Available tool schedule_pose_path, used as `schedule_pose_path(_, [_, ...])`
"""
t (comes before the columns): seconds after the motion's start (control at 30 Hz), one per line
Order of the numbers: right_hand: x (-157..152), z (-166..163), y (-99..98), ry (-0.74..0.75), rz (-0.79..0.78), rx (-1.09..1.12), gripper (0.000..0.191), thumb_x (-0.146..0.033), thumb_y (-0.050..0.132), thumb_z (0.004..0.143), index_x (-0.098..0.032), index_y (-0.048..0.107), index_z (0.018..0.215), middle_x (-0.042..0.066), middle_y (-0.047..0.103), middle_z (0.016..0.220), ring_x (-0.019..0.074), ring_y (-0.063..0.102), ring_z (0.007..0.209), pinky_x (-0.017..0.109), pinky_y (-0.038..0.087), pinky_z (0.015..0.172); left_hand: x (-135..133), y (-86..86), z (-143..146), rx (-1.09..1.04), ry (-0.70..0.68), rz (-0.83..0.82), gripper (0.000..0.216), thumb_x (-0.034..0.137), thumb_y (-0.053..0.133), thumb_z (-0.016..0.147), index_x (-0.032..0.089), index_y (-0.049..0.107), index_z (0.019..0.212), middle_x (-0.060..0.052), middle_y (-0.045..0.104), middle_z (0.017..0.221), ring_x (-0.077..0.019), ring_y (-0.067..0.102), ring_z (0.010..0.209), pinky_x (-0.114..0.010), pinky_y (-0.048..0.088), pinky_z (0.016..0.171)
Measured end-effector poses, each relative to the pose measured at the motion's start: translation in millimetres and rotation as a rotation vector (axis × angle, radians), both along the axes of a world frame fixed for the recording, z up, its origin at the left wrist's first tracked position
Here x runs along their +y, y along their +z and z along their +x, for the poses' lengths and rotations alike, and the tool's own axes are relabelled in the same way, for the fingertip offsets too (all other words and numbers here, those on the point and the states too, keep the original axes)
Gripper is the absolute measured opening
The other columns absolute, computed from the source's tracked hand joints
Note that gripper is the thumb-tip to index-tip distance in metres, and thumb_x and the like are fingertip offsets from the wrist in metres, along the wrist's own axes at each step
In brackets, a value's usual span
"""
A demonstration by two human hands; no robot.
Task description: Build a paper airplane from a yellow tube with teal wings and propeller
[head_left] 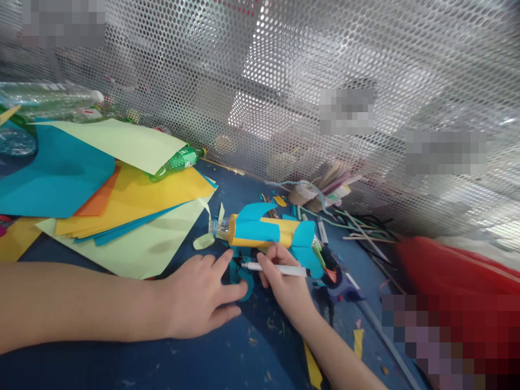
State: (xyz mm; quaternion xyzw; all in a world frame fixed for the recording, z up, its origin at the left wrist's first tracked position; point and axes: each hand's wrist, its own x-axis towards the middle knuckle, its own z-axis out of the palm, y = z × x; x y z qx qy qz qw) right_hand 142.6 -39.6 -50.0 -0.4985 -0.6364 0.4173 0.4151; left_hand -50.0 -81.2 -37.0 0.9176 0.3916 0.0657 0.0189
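Note:
In my right hand point(284, 273) is a white marker pen point(280, 268), gripped between thumb and fingers with its tip pointing left. The tip meets a small blue paper piece point(246, 290) that bears black drawn marks. My left hand point(207, 295) lies with fingers spread, its fingertips on that piece at the left. Just beyond both hands a clear plastic bottle point(222, 228) rests on its side, wrapped in yellow paper point(286, 230) with blue paper fins point(255, 212) on it. Pale green paper scraps point(203, 241) lie by its neck.
Coloured paper sheets point(158, 189) are piled at the left, with a green bottle point(179, 162) and clear bottles point(49, 96) behind. A perforated metal screen point(227, 70) borders the far side. Paper rolls point(303, 192), cords and a dark blue glue gun point(343, 290) lie right. Something red point(455, 271) is at far right.

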Motion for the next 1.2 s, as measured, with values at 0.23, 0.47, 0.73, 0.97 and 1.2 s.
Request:
schedule_pose_path(0.23, [0.4,1.0,0.1,-0.003,-0.004,0.005,0.028,-0.032,0.055,0.081,-0.023,0.038,0.061,-0.010,0.041,0.038,0.0075,0.035,0.036,0.020,0.028,0.041,0.0,-0.1,0.0,0.010,-0.002,0.012,0.037,0.045,0.038,0.091,0.031,0.051,0.123,-0.021,0.042,0.134,-0.0320,0.061,0.089,-0.048,0.050,0.068])
schedule_pose_path(0.47, [0.6,2.0,-1.6,-0.021,-0.002,-0.014,0.028,-0.032,0.054,0.081,-0.023,0.037,0.060,-0.010,0.039,0.038,0.0075,0.033,0.036,0.021,0.026,0.040,-0.2,-1.0,-0.1,-0.007,-0.004,0.025,0.037,0.045,0.038,0.091,0.031,0.052,0.122,-0.020,0.043,0.133,-0.0309,0.061,0.088,-0.048,0.050,0.069])
schedule_pose_path(0.73, [1.4,2.0,-1.1,-0.033,0.016,-0.021,0.028,-0.031,0.053,0.081,-0.023,0.037,0.061,-0.010,0.040,0.038,0.0080,0.034,0.037,0.022,0.027,0.041,-0.3,0.0,0.2,0.001,-0.009,0.018,0.037,0.045,0.038,0.091,0.031,0.051,0.123,-0.022,0.042,0.134,-0.0323,0.062,0.088,-0.048,0.050,0.067])
schedule_pose_path(0.97, [1.1,1.8,-1.5,-0.037,0.017,-0.020,0.027,-0.031,0.054,0.081,-0.024,0.037,0.061,-0.010,0.039,0.038,0.0083,0.034,0.037,0.022,0.027,0.041,-0.4,-0.2,0.4,-0.003,-0.004,0.020,0.037,0.045,0.038,0.091,0.031,0.051,0.123,-0.021,0.042,0.134,-0.0320,0.061,0.089,-0.047,0.050,0.068])
schedule_pose_path(1.2, [1.2,1.2,-1.4,-0.032,0.023,-0.032,0.028,-0.032,0.054,0.083,-0.023,0.038,0.062,-0.009,0.041,0.041,0.0087,0.036,0.039,0.023,0.028,0.043,-0.4,-0.4,-0.5,-0.014,-0.002,0.012,0.037,0.045,0.038,0.091,0.031,0.052,0.123,-0.021,0.042,0.134,-0.0320,0.061,0.089,-0.046,0.049,0.069])
